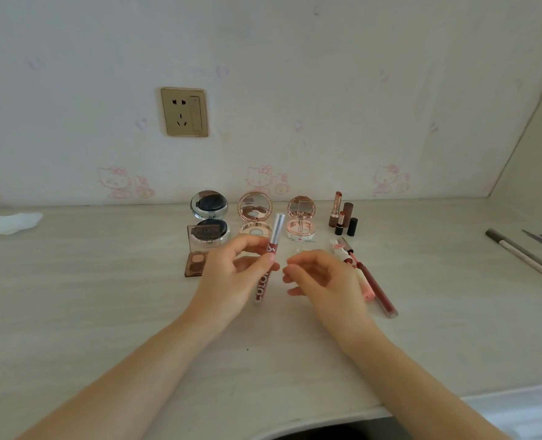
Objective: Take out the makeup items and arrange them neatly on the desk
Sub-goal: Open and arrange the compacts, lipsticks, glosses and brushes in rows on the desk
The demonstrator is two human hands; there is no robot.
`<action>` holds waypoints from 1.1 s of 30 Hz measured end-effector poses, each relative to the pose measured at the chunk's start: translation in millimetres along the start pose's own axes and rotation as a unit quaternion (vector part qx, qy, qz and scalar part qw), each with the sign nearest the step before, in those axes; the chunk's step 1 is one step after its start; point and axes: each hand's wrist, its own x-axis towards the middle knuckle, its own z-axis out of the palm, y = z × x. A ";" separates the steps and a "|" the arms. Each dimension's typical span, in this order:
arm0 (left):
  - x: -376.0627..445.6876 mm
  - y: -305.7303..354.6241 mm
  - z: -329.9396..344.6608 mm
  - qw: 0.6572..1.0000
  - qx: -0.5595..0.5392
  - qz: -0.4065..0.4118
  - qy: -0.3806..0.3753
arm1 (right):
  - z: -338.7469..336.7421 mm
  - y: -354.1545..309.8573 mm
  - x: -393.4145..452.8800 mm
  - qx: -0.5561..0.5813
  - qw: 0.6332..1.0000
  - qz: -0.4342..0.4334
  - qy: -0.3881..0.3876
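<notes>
Far off at the left edge of the tabletop [104, 312] lies a crumpled white tissue [9, 222]; it is well apart from your work and no threat.

Along the back edge, the open black compact [209, 217] stands with the small eyeshadow palette [199, 254] propped just in front of it. Your left hand [231, 281] hovers right beside that palette, so a careless sweep of the wrist could knock its lid over or push it out of line.

That left hand pinches the lip gloss tube [268, 265] near its middle between thumb and fingertips, silver cap up and tilted toward the back. Your hold is light and one-sided; if it slips, the tube would likely fall toward the rose-gold compact [255, 214] standing open directly behind it and tip its mirror.

Your right hand [323, 277] holds nothing, its fingers [295, 271] loosely curled and slightly apart, close to the tube but not touching it. Just behind its knuckles lie the pink tube [366, 287] and the dark red lip liner [377, 290], both round; I judge a backward nudge would roll them out of their row.

Further back, the pink compact [301, 220] and the upright lipsticks [342, 217] stand close together: bump one lipstick and the rest may topple.

The grey pencils [520, 252] near the right edge lie well clear.
</notes>
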 end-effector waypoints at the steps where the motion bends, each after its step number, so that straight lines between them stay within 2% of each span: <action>1: -1.5 -0.3 -1.0 1.000 0.019 0.008 0.000 | -2.3 -1.3 -0.1 0.001 1.000 -0.003 0.013; 5: -6.6 -3.7 -3.9 0.972 0.204 0.113 -0.020 | -6.3 -5.5 -0.5 0.023 0.999 0.000 0.038; 12: -11.2 -5.1 -4.8 0.924 0.309 0.212 -0.073 | -7.3 -3.6 -0.4 -0.019 0.998 0.011 0.055; 19: -12.8 -9.7 -6.9 0.919 0.339 0.195 -0.049 | -6.8 -1.9 -1.3 -0.028 0.998 0.013 0.053; 26: -10.5 -9.2 -10.6 0.929 0.319 0.181 -0.038 | -6.7 -2.5 -0.9 -0.034 0.999 -0.012 0.024; 30: -10.9 -8.1 -11.5 0.920 0.342 0.190 -0.040 | -7.6 -2.4 -1.5 -0.064 0.998 -0.018 0.012; 33: -10.1 -6.6 -12.0 0.907 0.360 0.214 -0.035 | -10.0 -2.1 -0.5 -0.037 0.999 -0.011 0.012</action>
